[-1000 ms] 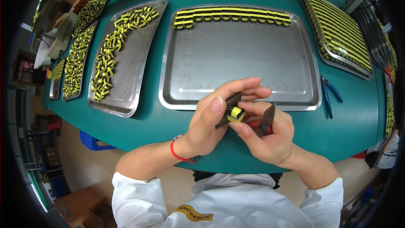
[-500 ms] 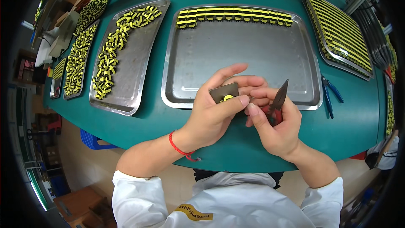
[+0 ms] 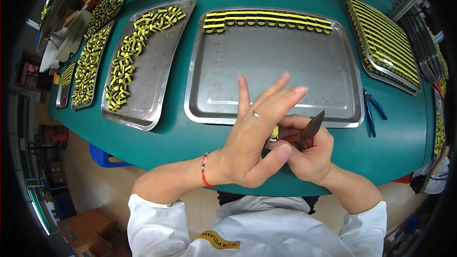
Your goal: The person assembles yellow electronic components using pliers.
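Note:
My left hand is turned with its back up and its fingers spread, above the near edge of the middle tray. Its thumb lies close to my right hand. Closed fingers of my right hand hold red-handled pliers, dark jaws pointing up and away. Between the hands a small yellow part shows. The dark flat plate is mostly hidden behind my left hand, and which hand supports it I cannot tell. Beyond, the metal tray holds neat rows of small yellow-and-black parts along its far edge.
Left of centre, another tray holds loose yellow-and-black parts; fuller trays stand further left. At right, a stacked tray carries packed rows. Blue-handled pliers lie on the green table beside the middle tray.
My left hand has turned over, from cupping the dark plate with its yellow part to back up with fingers spread. My right hand still holds the pliers, slightly lower.

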{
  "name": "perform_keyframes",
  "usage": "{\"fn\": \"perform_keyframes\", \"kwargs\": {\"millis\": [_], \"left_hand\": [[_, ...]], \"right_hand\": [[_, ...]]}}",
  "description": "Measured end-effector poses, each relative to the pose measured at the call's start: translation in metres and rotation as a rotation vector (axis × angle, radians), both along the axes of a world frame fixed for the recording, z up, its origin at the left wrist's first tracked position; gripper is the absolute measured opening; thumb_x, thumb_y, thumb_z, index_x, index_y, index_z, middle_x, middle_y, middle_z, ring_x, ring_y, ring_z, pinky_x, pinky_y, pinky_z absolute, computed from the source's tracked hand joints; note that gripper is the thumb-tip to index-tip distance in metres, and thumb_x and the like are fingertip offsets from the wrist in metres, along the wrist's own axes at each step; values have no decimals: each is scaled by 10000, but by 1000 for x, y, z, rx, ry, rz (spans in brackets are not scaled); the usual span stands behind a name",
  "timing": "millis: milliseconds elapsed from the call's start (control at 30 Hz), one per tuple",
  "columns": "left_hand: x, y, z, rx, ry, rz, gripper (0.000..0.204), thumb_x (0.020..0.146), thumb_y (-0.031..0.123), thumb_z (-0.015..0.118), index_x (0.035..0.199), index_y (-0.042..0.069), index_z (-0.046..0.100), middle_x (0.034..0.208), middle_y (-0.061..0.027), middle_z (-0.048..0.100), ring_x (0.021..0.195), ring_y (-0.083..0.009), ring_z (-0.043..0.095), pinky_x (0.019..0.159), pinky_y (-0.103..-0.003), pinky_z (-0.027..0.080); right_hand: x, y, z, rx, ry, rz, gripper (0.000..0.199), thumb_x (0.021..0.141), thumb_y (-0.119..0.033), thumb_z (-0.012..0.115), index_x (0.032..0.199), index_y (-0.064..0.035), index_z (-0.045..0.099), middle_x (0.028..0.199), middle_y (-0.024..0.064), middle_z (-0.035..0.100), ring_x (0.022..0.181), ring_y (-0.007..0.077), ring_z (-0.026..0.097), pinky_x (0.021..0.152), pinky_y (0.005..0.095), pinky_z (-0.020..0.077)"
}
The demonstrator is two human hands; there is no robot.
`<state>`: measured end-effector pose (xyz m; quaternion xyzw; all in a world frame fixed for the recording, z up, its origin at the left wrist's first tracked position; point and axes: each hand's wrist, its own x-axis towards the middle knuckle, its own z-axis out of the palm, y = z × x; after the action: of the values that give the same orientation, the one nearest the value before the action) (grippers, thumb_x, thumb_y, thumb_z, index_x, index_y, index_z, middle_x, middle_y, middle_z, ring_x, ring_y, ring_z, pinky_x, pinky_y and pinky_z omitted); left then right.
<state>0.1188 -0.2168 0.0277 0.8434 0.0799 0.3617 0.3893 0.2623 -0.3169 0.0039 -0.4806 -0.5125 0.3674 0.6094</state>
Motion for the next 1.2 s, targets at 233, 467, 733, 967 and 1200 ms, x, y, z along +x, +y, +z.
{"fn": "perform_keyframes", "kwargs": {"millis": [233,467,733,967,1200], "left_hand": [[5,6,-2,52,79,-82,685,887,99,575,1501,-19,296,1453,-214,471,1430,-391,342,1160,-597,-18],[8,3,-5,-114,-114,-57,705,896,48,568,1514,-38,240,1441,-274,448,1406,-367,384,1184,-533,17],[6,-5,-13,-318,-98,-86,471,1001,151,470,1412,-75,425,1470,-225,431,1361,-347,416,1132,-444,275],[6,-5,-2,-396,-223,147,383,1062,248,429,1227,-50,603,1165,-156,640,1113,-244,566,966,-360,433],[-9,-24,90,-447,-415,20,136,993,132,566,970,3,601,973,-76,604,858,-153,557,789,-296,463]], "right_hand": [[5,2,-7,-11,-165,-19,314,843,56,664,1154,39,620,909,92,691,790,125,656,698,256,538],[1,6,-11,43,-19,-20,287,878,47,633,1164,44,613,976,114,696,821,135,659,733,272,543],[0,4,-7,108,-343,-107,198,892,-30,683,1074,17,620,895,117,700,744,166,675,664,269,543],[-5,-9,2,51,-104,-51,301,870,24,668,1139,47,536,865,132,678,685,159,676,629,262,560],[25,7,6,158,49,-119,243,944,-44,589,1159,-4,484,890,104,621,638,142,588,557,264,499]]}}
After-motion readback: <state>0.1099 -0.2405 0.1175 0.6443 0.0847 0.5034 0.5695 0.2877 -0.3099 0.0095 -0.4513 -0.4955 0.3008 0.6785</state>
